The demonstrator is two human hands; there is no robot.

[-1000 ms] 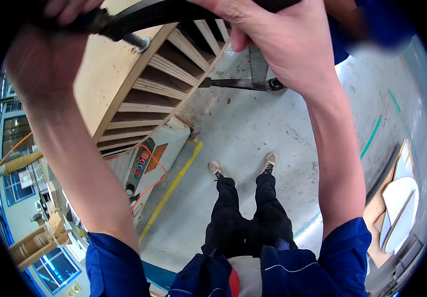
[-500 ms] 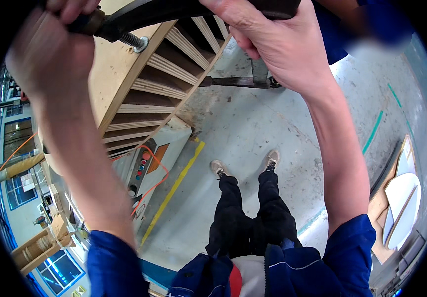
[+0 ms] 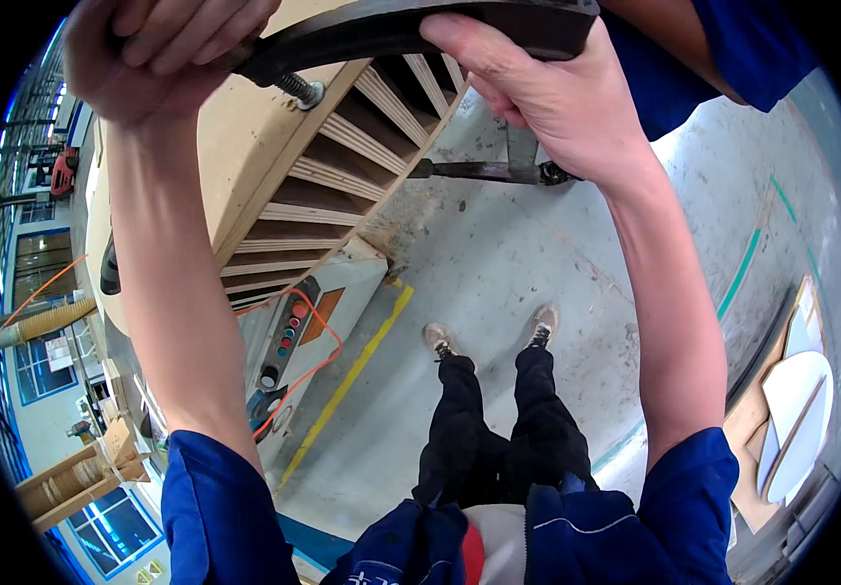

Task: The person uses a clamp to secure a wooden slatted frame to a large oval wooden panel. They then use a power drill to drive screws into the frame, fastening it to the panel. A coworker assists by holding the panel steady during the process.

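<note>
My right hand (image 3: 557, 93) is wrapped round the black arm of a bar clamp (image 3: 372, 37), its thumb lying along the arm. At the upper left, my left hand (image 3: 172, 49) is closed round the clamp's screw handle, which it mostly hides. The threaded screw (image 3: 296, 90) ends in a round metal pad at the edge of a pale wooden panel (image 3: 265, 127). Below that panel, several layered plywood ribs (image 3: 338, 174) form a fanned, slatted side. The clamp's lower arm (image 3: 479, 171) reaches in toward the ribs' lower edge.
Another person's arm with a blue sleeve (image 3: 757, 49) is at the upper right. A machine with a button panel (image 3: 289, 336) and an orange cable (image 3: 328, 361) stands beneath the wooden piece. White and brown boards (image 3: 791, 419) lean at the right. A yellow line (image 3: 352, 375) marks the floor.
My left hand has shifted slightly right and its fingers now wrap over the handle; it was blurred before. The view has moved a little. My right hand keeps its hold.
</note>
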